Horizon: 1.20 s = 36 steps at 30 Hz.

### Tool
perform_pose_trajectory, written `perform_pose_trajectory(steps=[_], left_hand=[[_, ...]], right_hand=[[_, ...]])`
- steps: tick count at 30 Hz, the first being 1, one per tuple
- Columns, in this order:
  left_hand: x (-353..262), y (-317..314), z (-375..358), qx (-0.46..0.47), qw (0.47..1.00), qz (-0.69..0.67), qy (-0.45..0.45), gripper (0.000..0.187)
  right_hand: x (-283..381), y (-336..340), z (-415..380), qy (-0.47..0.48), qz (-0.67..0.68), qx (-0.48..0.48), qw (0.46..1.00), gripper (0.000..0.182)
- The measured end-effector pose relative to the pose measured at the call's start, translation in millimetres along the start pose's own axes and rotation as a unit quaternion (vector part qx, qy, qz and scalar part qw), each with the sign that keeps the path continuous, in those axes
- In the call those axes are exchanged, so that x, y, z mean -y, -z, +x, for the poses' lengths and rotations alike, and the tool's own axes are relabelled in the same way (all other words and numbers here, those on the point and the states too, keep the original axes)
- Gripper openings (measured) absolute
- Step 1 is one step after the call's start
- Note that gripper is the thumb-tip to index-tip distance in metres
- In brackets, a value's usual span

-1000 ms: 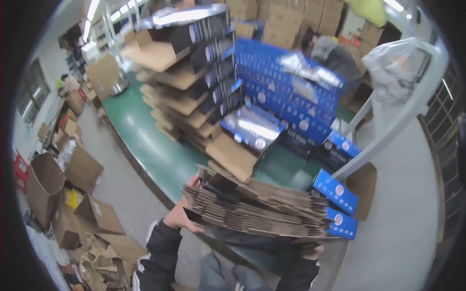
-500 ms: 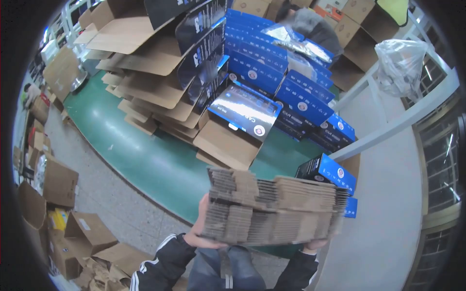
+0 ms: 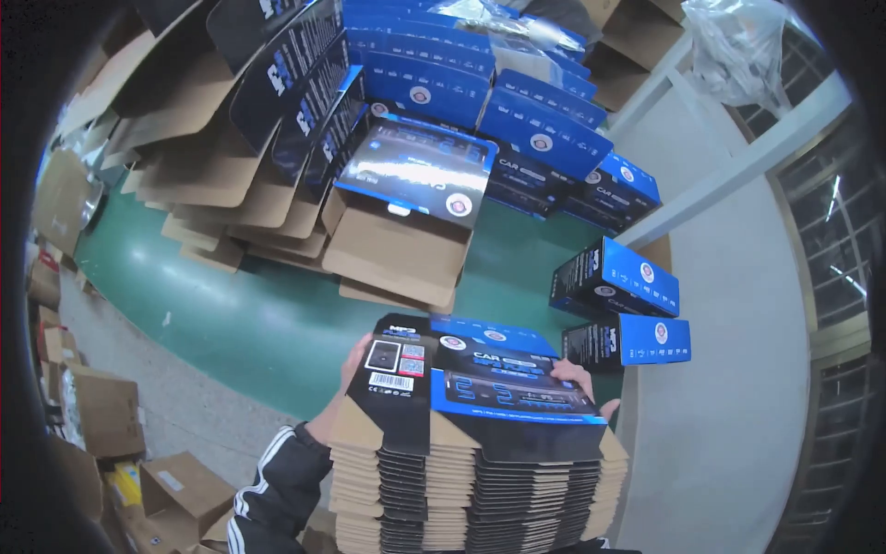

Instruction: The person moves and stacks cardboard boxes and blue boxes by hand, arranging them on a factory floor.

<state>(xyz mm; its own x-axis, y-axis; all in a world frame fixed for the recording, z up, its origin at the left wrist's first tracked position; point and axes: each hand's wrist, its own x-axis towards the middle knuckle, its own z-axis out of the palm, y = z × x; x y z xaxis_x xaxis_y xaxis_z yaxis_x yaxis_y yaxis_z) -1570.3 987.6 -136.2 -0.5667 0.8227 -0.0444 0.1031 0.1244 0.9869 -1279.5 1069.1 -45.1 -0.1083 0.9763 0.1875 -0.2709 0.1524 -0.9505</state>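
Note:
A thick stack of flattened car MP3 player boxes (image 3: 471, 499) fills the near middle, its folded edges facing me. On top lies a blue-and-black printed face with a picture of the player. My left hand (image 3: 343, 392) grips the stack's left side, its fingers partly hidden behind the black flap. At the far right corner, my right hand (image 3: 581, 380) curls over the top, with its thumb apart on the right side. Beyond the stack, an opened box (image 3: 406, 245) with a glossy lid lies on the green table (image 3: 268, 319).
Stacked open boxes with brown flaps (image 3: 208, 175) rise at the left. Rows of blue boxes (image 3: 544, 138) stand at the back, and closed boxes (image 3: 646, 277) sit along the right edge by a white metal frame (image 3: 738, 157). Brown cartons (image 3: 185, 489) lie on the floor at lower left.
The stack has turned from its brown edges facing up to its printed face on top, and sits lower in view. My right hand has moved from underneath to the far right corner.

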Motion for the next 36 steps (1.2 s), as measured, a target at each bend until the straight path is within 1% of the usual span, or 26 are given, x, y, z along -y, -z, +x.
perform_pose_trajectory(steps=[2,3,4,5,6,7,8,9,10,11,12,14,15,16,18,20,21,23,24,26,27,29,30,33,36], left_hand=[[48.5,5.7,25.2,0.049,0.989,-0.070,0.120,0.049],[47.4,18.3,14.7,0.058,0.983,-0.087,0.152,0.045],[19.1,24.1,1.1,0.111,0.987,-0.070,0.090,0.048],[-13.0,30.7,-9.6,0.160,0.985,-0.052,0.022,0.051],[-46.9,38.3,-22.8,0.209,0.976,-0.031,-0.047,0.056],[-84.8,45.8,-37.3,0.254,0.960,-0.007,-0.117,0.061],[-88.4,51.2,-56.6,0.275,0.955,-0.032,-0.107,0.080],[-90.3,56.4,-77.7,0.322,0.940,-0.085,-0.071,0.119],[-104.3,54.0,-83.5,0.317,0.943,-0.089,-0.044,0.111],[-116.8,50.8,-88.6,0.308,0.946,-0.102,0.019,0.095],[-126.2,45.7,-89.0,0.302,0.946,-0.108,0.045,0.088],[-137.0,33.7,-82.1,0.296,0.936,-0.119,0.149,0.074],[-140.1,28.4,-83.7,0.291,0.926,-0.123,0.207,0.067],[-142.3,24.6,-85.7,0.283,0.913,-0.127,0.265,0.062],[-119.8,11.5,-84.7,0.226,0.931,-0.049,0.282,0.070],[-128.3,3.6,-83.2,0.196,0.946,-0.015,0.260,0.076],[-131.5,3.3,-89.7,0.187,0.948,-0.003,0.257,0.077],[-141.4,3.4,-98.2,0.182,0.960,0.070,0.200,0.087],[-142.4,0.2,-95.4,0.179,0.964,0.086,0.175,0.090],[-129.6,-5.7,-93.4,0.182,0.967,0.130,0.119,0.089],[-122.4,-9.1,-95.3,0.183,0.967,0.142,0.102,0.089],[-111.7,-16.0,-93.1,0.193,0.969,0.142,0.063,0.085],[-112.2,-18.4,-91.8,0.195,0.969,0.143,0.047,0.084],[-125.5,-19.8,-98.6,0.143,0.968,0.203,0.023,0.075],[-138.1,-22.0,-101.7,0.159,0.964,0.213,0.026,0.075]], right_hand=[[-11.1,29.0,5.0,0.055,-0.022,0.105,0.993,0.094],[-24.6,52.8,4.2,0.066,-0.026,0.133,0.989,0.095],[-46.3,85.0,5.1,0.008,0.153,0.129,0.980,0.082],[-65.2,115.2,7.9,-0.047,0.328,0.125,0.935,0.069],[-80.3,144.8,7.4,-0.105,0.489,0.119,0.858,0.059],[-96.4,171.7,14.1,-0.161,0.633,0.113,0.749,0.052],[-121.0,230.6,-29.3,-0.206,0.728,0.102,0.646,0.049],[-137.0,284.8,-70.3,-0.289,0.866,0.059,0.404,0.053],[-68.3,200.0,-40.2,-0.294,0.766,0.066,0.568,0.050],[13.3,106.3,-41.7,-0.265,0.486,0.061,0.831,0.045],[69.0,53.8,-56.8,-0.228,0.317,0.058,0.919,0.043],[75.7,28.9,-47.5,-0.301,0.269,-0.090,0.911,0.030],[78.8,18.3,-48.6,-0.340,0.240,-0.167,0.894,0.028],[80.4,6.7,-50.5,-0.377,0.211,-0.242,0.869,0.031],[59.1,24.9,-56.3,-0.379,0.121,-0.190,0.898,0.048],[26.7,58.8,-58.2,-0.401,0.135,-0.192,0.886,0.071],[21.5,66.4,-65.0,-0.409,0.141,-0.194,0.880,0.076],[34.5,62.0,-67.3,-0.380,0.029,-0.224,0.897,0.083],[47.2,54.4,-58.3,-0.363,0.004,-0.229,0.903,0.086],[84.2,31.2,-45.6,-0.374,-0.087,-0.158,0.910,0.073],[95.6,23.1,-45.3,-0.374,-0.108,-0.141,0.910,0.071],[104.6,8.2,-45.1,-0.360,-0.258,-0.106,0.890,0.066],[105.6,3.5,-44.3,-0.351,-0.292,-0.100,0.884,0.065],[96.7,-1.8,-45.8,-0.334,-0.328,-0.147,0.871,0.064],[80.9,4.0,-45.3,-0.304,-0.367,-0.152,0.866,0.064]])
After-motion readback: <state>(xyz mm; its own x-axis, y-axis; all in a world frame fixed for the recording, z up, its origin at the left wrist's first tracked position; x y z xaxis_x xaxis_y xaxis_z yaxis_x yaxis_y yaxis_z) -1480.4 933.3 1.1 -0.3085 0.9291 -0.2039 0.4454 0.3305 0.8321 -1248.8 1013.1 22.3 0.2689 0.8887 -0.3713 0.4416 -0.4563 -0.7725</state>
